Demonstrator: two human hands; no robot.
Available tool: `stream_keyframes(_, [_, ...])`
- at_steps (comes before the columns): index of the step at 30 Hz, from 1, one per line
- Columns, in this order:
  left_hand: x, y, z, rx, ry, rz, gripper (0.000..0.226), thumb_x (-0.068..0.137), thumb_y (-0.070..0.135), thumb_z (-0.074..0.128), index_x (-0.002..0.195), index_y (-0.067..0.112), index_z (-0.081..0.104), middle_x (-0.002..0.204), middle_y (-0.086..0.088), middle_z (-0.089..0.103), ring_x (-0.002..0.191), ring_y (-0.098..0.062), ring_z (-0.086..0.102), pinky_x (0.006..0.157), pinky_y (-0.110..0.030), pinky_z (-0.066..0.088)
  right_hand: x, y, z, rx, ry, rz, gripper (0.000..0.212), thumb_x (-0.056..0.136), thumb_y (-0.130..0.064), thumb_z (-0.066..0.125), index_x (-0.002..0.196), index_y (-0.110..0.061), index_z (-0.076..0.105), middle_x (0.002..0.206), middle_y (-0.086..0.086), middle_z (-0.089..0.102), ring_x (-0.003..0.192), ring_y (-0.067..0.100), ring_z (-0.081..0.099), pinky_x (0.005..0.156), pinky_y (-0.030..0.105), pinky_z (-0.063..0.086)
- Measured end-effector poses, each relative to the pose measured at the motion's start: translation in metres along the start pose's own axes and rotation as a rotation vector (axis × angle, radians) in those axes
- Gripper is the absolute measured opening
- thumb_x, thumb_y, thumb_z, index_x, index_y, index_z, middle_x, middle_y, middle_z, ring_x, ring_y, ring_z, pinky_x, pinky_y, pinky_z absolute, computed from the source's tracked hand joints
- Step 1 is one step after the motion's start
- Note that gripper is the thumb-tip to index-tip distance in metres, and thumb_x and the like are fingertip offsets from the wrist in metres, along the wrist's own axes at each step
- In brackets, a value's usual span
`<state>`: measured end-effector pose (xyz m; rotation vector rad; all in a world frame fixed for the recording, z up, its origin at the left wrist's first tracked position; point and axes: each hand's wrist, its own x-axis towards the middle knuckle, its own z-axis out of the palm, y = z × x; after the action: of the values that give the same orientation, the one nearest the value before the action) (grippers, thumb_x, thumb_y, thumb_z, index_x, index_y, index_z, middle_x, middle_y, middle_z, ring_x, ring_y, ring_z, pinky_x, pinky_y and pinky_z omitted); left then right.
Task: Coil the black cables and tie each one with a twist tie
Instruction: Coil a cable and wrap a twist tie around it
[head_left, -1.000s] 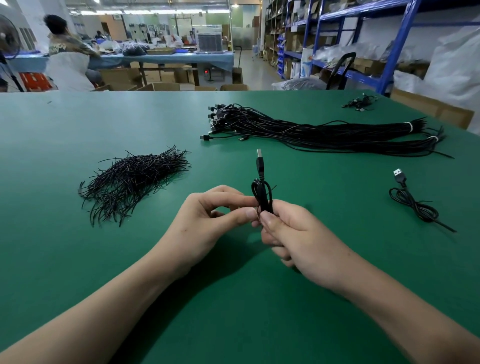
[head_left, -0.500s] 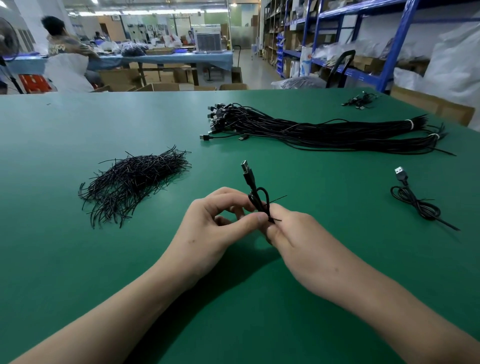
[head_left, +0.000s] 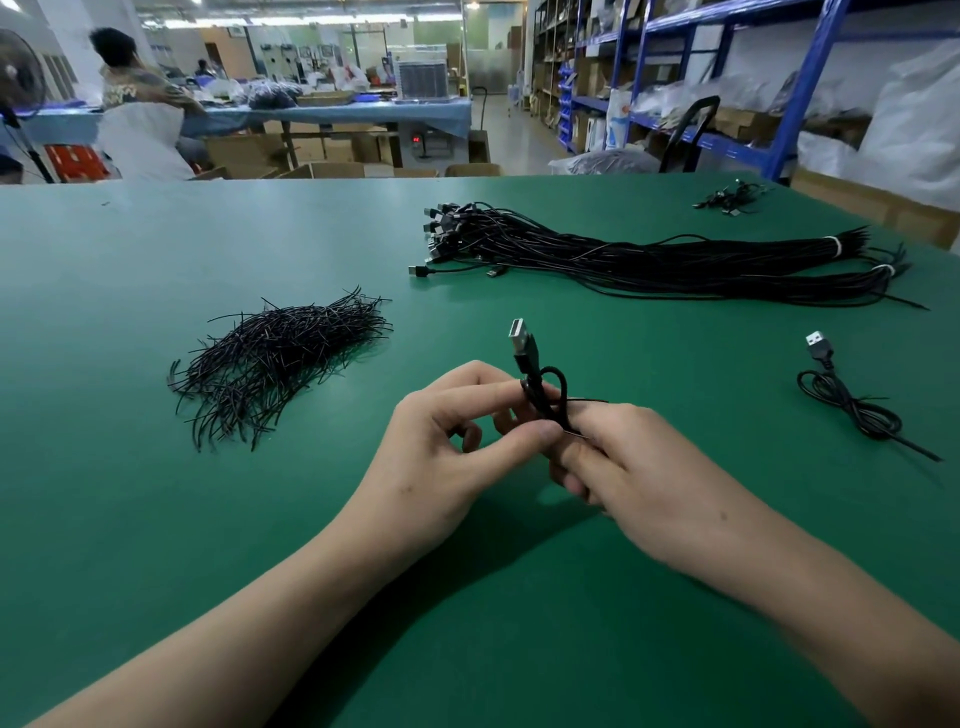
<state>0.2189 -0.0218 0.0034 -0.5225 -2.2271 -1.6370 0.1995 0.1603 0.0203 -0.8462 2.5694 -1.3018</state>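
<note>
A: How do the 2 hands sit?
B: Both forearms reach in over the green table (head_left: 156, 519); the left hand (head_left: 441, 447) pinches the coiled cable (head_left: 545, 395) between thumb and forefinger; the right hand (head_left: 639, 478), fingers curled, grips its lower part, touching the left.
A: And the cable?
B: Upright between them; USB plug on top, tilted left; a twist tie (head_left: 587, 401) end pokes out rightwards.
</note>
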Motion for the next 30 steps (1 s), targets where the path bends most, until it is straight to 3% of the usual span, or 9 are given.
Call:
stream_keyframes(4, [0.000, 0.001, 0.000, -0.082, -0.016, -0.013, 0.018, 0.083, 0.031, 0.077, 0.100, 0.031, 0.080, 0.083, 0.006, 0.058, 0.071, -0.005, 0.047, 0.063, -0.022, 0.034, 0.000, -0.001, 0.000, 0.141, -0.064, 0.004, 0.033, 0.105, -0.031, 0.045, 0.085, -0.048, 0.064, 0.059, -0.015, 0.052, 0.046, 0.000, 0.039, 0.045, 0.016, 0.031])
stream_keyframes(7, [0.000, 0.003, 0.001, -0.142, -0.021, -0.033, 0.015, 0.080, 0.036, 0.074, 0.092, 0.029, 0.080, 0.090, -0.011, 0.058, 0.075, -0.026, 0.049, 0.067, -0.050, 0.037, 0.000, 0.001, -0.001, 0.243, -0.123, 0.005, 0.022, 0.105, -0.037, 0.047, 0.093, -0.032, 0.065, 0.061, -0.011, 0.048, 0.048, 0.001, 0.034, 0.046, 0.016, 0.030])
stream_keyframes(9, [0.001, 0.003, 0.000, -0.174, -0.008, -0.057, 0.018, 0.080, 0.035, 0.074, 0.088, 0.021, 0.080, 0.092, -0.018, 0.059, 0.078, -0.035, 0.049, 0.068, -0.057, 0.037, 0.002, 0.002, -0.001, 0.356, -0.143, 0.032, 0.023, 0.105, -0.035, 0.049, 0.096, -0.020, 0.065, 0.061, -0.011, 0.045, 0.049, 0.004, 0.032, 0.047, 0.016, 0.030])
stream_keyframes(11, [0.002, 0.002, 0.000, -0.205, -0.012, -0.077, 0.019, 0.082, 0.032, 0.072, 0.086, 0.014, 0.078, 0.086, -0.014, 0.060, 0.076, -0.022, 0.051, 0.068, -0.051, 0.036, 0.002, 0.000, 0.000, 0.472, -0.178, 0.044, 0.022, 0.103, -0.033, 0.051, 0.095, -0.019, 0.066, 0.063, -0.010, 0.044, 0.054, 0.007, 0.030, 0.048, 0.017, 0.030])
stream_keyframes(13, [0.002, 0.001, -0.001, -0.253, -0.019, -0.095, 0.014, 0.086, 0.024, 0.072, 0.084, 0.010, 0.075, 0.075, 0.001, 0.062, 0.070, -0.009, 0.051, 0.066, -0.030, 0.040, 0.002, 0.000, 0.000, 0.584, -0.229, 0.052, 0.020, 0.099, -0.034, 0.052, 0.099, -0.023, 0.069, 0.067, -0.008, 0.044, 0.057, 0.008, 0.028, 0.050, 0.018, 0.030])
stream_keyframes(16, [0.002, -0.001, -0.001, -0.318, 0.014, -0.114, 0.018, 0.087, 0.023, 0.072, 0.083, 0.006, 0.074, 0.067, 0.009, 0.061, 0.062, -0.002, 0.051, 0.061, -0.008, 0.040, 0.001, 0.003, -0.004, 0.791, -0.297, 0.107, 0.038, 0.100, -0.034, 0.055, 0.117, -0.001, 0.062, 0.072, -0.005, 0.048, 0.058, 0.008, 0.030, 0.052, 0.018, 0.033])
stream_keyframes(19, [0.002, 0.000, -0.001, -0.368, 0.038, -0.118, 0.023, 0.085, 0.027, 0.067, 0.081, 0.005, 0.073, 0.064, 0.007, 0.060, 0.060, -0.002, 0.052, 0.061, -0.007, 0.040, 0.000, 0.003, -0.005, 0.832, -0.277, 0.114, 0.033, 0.100, -0.035, 0.057, 0.107, -0.007, 0.071, 0.072, -0.002, 0.049, 0.057, 0.009, 0.034, 0.053, 0.021, 0.038])
stream_keyframes(23, [0.001, 0.000, 0.001, -0.369, -0.016, -0.116, 0.030, 0.089, 0.024, 0.066, 0.089, -0.006, 0.069, 0.066, 0.006, 0.063, 0.064, -0.001, 0.056, 0.067, -0.007, 0.042, 0.002, 0.002, 0.001, 0.619, -0.176, 0.088, 0.030, 0.104, -0.032, 0.048, 0.084, -0.020, 0.067, 0.062, -0.003, 0.044, 0.050, 0.012, 0.036, 0.051, 0.022, 0.039])
stream_keyframes(30, [0.000, -0.002, -0.002, -0.252, 0.007, -0.113, 0.026, 0.087, 0.028, 0.069, 0.099, 0.006, 0.077, 0.074, 0.007, 0.068, 0.072, 0.000, 0.056, 0.069, -0.006, 0.040, 0.003, 0.000, 0.006, 0.418, 0.006, -0.018, 0.031, 0.108, -0.022, 0.042, 0.085, -0.009, 0.058, 0.058, -0.004, 0.029, 0.052, 0.016, 0.026, 0.049, 0.029, 0.029])
